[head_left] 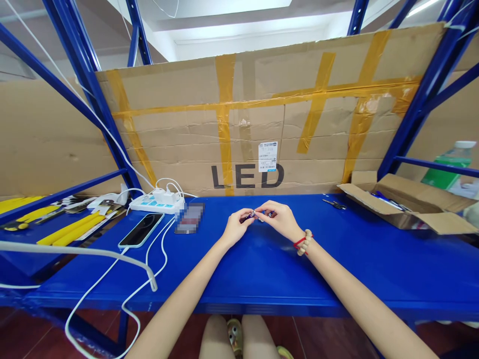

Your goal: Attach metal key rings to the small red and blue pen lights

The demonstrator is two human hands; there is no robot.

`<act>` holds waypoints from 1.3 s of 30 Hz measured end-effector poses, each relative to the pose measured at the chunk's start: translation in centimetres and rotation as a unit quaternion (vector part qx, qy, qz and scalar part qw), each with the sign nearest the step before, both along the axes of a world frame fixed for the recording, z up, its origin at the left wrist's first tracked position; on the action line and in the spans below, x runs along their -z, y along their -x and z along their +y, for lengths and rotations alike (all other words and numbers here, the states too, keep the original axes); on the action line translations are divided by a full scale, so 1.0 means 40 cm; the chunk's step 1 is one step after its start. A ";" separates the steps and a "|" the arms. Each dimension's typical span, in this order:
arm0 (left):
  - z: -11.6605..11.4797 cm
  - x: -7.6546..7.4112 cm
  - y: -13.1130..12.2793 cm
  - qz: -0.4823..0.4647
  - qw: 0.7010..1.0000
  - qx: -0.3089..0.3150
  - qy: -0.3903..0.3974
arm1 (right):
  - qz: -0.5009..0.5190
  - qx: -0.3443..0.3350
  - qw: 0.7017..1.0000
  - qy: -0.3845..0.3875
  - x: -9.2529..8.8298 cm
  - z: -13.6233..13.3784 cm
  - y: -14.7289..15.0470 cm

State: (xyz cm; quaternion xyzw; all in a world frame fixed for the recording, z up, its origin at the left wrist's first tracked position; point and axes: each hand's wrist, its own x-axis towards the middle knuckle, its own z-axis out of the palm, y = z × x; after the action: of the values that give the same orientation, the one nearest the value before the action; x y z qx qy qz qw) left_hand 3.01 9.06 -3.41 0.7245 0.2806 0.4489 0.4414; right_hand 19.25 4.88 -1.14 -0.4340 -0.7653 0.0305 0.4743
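Over the middle of the blue table [239, 284], my left hand [235, 229] is closed in a pinch on a small dark piece with a shiny tip [247, 218]. My right hand [282, 219], wearing a beaded bracelet and a red cord at the wrist, meets it from the other side. Its thumb and forefinger are pressed together at the shiny end. Small dark and bright bits show under the right fingers, too small to name. Both hands are just above the tabletop, fingertips nearly touching each other.
Left of my hands lie a phone [141, 230], a blurred flat item [190, 218], and a white power strip [157, 202] with looping cables. Keys [335, 204] and an open cardboard box [396, 209] with pens sit at the right. A cardboard wall [179, 144] stands behind.
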 end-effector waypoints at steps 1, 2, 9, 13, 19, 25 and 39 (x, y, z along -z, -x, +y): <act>-0.001 0.000 0.000 -0.001 1.000 -0.001 -0.001 | 0.002 -0.005 1.000 0.003 0.001 0.001 0.000; -0.002 -0.001 0.000 -0.001 1.000 -0.004 -0.003 | 0.004 -0.009 1.000 0.007 0.003 0.002 0.000; -0.002 -0.002 0.003 0.015 0.999 -0.014 -0.027 | -0.020 -0.023 0.999 0.021 0.013 0.014 -0.006; -0.008 -0.007 0.005 0.033 0.998 -0.022 -0.056 | -0.076 -0.018 0.997 0.027 0.013 0.011 -0.006; -0.013 -0.005 0.004 0.069 0.995 -0.028 -0.067 | -0.090 0.000 0.995 0.036 0.005 0.003 -0.001; -0.004 -0.007 0.021 0.210 0.957 -0.104 -0.168 | -0.084 0.081 0.990 0.079 0.000 0.005 -0.018; -0.029 -0.034 0.020 0.337 0.902 -0.057 -0.263 | -0.271 0.178 0.928 0.182 0.015 0.010 -0.022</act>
State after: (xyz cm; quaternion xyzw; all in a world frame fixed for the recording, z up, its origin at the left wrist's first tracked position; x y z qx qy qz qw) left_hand 2.21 7.91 -2.05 0.9050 0.3251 0.2600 0.0881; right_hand 20.14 5.28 -1.74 -0.6339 -0.7561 -0.0341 0.1592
